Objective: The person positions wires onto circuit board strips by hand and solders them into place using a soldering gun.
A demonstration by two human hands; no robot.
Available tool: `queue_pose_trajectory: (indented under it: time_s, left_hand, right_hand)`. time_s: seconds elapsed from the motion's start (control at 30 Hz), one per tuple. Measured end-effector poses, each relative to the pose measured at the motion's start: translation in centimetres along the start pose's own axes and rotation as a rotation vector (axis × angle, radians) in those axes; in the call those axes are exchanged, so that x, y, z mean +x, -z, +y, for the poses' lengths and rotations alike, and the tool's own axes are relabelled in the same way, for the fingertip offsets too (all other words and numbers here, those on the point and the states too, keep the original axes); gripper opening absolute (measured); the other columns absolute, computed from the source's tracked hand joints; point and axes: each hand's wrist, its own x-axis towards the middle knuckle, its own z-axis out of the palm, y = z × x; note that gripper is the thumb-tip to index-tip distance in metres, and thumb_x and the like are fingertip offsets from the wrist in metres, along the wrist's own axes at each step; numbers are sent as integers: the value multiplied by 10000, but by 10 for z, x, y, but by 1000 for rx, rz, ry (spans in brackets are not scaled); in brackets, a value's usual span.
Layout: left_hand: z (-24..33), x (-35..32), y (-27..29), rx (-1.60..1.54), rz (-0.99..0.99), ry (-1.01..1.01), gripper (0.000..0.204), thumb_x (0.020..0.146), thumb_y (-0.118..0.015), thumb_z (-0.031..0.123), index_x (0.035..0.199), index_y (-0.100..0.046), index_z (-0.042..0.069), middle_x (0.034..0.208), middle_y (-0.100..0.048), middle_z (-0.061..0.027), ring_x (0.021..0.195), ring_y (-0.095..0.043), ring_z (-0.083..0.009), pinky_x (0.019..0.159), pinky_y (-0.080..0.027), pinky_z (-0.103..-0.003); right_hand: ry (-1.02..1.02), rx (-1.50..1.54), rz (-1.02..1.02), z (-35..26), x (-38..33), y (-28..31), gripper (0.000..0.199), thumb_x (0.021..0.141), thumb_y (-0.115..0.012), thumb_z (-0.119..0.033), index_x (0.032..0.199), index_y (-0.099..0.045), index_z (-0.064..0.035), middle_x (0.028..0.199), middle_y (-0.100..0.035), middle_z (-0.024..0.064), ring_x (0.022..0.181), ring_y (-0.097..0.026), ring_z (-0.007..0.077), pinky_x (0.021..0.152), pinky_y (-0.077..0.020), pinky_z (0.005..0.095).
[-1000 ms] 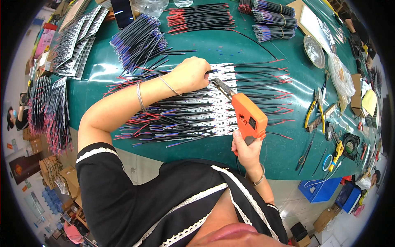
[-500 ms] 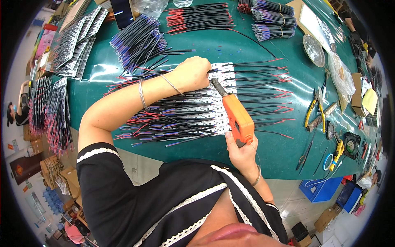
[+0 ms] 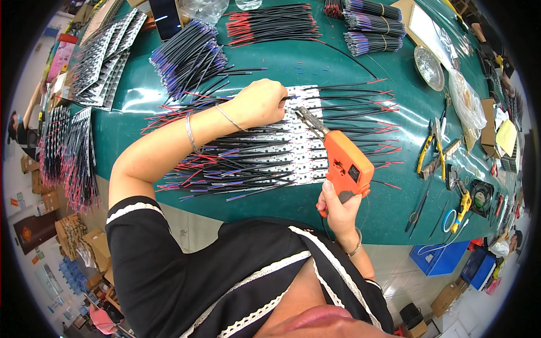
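Observation:
My left hand [image 3: 262, 101] is closed in a fist at the upper part of a white circuit-board panel [image 3: 304, 160]. A short end of black wire [image 3: 291, 98] shows beside its fingers; the rest of the grip is hidden. My right hand [image 3: 340, 213] is wrapped round the handle of an orange soldering gun [image 3: 348, 163]. Its metal nose points up and left, with the tip over the panel just right of my left fist. Rows of black wires with red ends [image 3: 360, 107] stick out on the panel's right. More black wires with red and blue ends [image 3: 225, 169] fan out left under my forearm.
Loose black wires [image 3: 189, 56] and a red-ended wire pile [image 3: 273, 25] lie at the back of the green table [image 3: 253, 211]. Tied bundles [image 3: 375, 25], a metal dish [image 3: 429, 69] and yellow-handled pliers [image 3: 426, 149] are to the right. Wired boards [image 3: 107, 62] stand at left.
My right hand has shifted a little right, and the soldering gun's body has swung right and turned, showing more of its side. My left hand stays nearly in place.

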Motion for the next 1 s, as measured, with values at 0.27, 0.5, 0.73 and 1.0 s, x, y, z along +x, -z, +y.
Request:
queue_pose_trajectory:
  time_s: [0.27, 0.5, 0.73, 1.0]
  left_hand:
    - [-3, -1, -7, 6, 79, -56, 120, 646, -552, 101, 651, -568, -18, 613, -555, -213, 615, -559, -373, 594, -451, -420]
    - [-2, 0, -6, 14, 60, -43, 103, 637, -552, 93, 643, -570, -8, 614, -563, -201, 615, -565, -363, 594, -454, -412]
    - [-1, 2, -7, 35, 59, -70, 99, 630, -549, 85, 644, -573, -10, 619, -562, -201, 620, -562, -364, 597, -452, -417]
    - [-1, 4, -5, 29, 47, -95, 98, 628, -552, 83, 640, -568, -13, 619, -561, -200, 623, -562, -360, 602, -450, -410]
  right_hand:
    - [-4, -41, -23, 5, 2, -2, 99, 835, -515, -67, 823, -465, 18, 524, -452, 18, 392, -437, 86, 383, -378, 217]
    - [-31, -15, -6, 5, 3, -6, 95, 833, -518, -66, 827, -463, 11, 524, -454, 15, 391, -434, 82, 380, -373, 213]
    - [3, -130, -23, 3, 2, -5, 111, 820, -536, -53, 861, -451, 7, 529, -469, 15, 380, -430, 72, 345, -350, 203]
    - [27, -19, 30, 0, -1, 8, 143, 827, -504, -41, 928, -433, 29, 523, -457, 25, 383, -428, 90, 377, -385, 226]
